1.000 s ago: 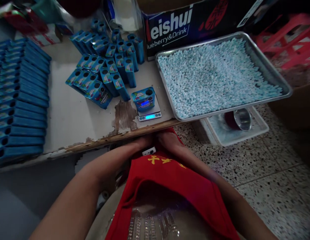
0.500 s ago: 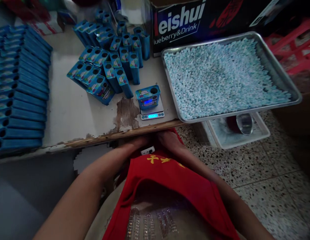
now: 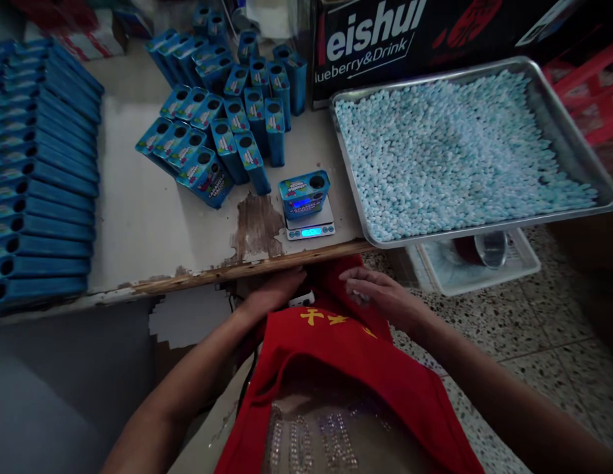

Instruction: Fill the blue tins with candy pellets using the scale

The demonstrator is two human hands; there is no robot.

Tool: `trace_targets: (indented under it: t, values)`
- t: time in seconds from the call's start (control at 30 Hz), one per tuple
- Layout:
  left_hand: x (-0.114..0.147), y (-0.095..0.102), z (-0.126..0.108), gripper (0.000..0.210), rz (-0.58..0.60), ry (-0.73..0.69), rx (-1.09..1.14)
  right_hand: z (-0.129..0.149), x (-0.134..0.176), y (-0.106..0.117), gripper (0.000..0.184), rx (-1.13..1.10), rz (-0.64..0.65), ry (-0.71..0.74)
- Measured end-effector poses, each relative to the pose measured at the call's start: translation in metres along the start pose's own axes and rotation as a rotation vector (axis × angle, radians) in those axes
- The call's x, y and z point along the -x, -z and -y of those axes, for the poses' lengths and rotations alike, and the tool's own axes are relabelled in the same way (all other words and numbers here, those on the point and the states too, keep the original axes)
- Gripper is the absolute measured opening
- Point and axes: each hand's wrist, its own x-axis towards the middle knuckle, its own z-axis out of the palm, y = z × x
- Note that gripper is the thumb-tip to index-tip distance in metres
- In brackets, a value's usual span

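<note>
My left hand [image 3: 279, 289] lies low against the red apron [image 3: 330, 368], just below the table edge, beside a small white device [image 3: 302, 299]. Its fingers look stretched out, though partly in shadow. To the right of it, my right hand [image 3: 378, 293] is raised off the apron with loosely bent fingers apart; pale patches show at its fingertips. Above both hands, a blue candy tin [image 3: 305, 194] with a round hole in its top stands on a small digital scale [image 3: 311, 232] with a lit display.
Several blue tins [image 3: 227, 131] stand grouped behind the scale; stacked rows of tins [image 3: 44, 197] fill the left. A metal tray [image 3: 373, 240] of pale blue candies overhangs the table's right edge. Below it sits a white tub [image 3: 526, 266] with a metal scoop [image 3: 491, 250]. A black carton [image 3: 370, 46] stands behind.
My right hand has come up and right, away from the apron and out from under the table edge. My left hand shows more now. The view has shifted slightly; tins and scale stay put.
</note>
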Motion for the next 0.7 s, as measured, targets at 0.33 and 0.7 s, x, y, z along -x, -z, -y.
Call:
trace_targets:
  t: [0.33, 0.7]
  values:
    - [0.068, 0.052, -0.05, 0.018, -0.214, -0.232, -0.139, 0.039, -0.001, -0.006, 0.069, 0.167, 0.167, 0.08]
    - [-0.006, 0.147, -0.153, 0.028, -0.858, -0.633, -0.571, 0.043, -0.03, -0.002, 0.068, 0.151, 0.26, 0.091]
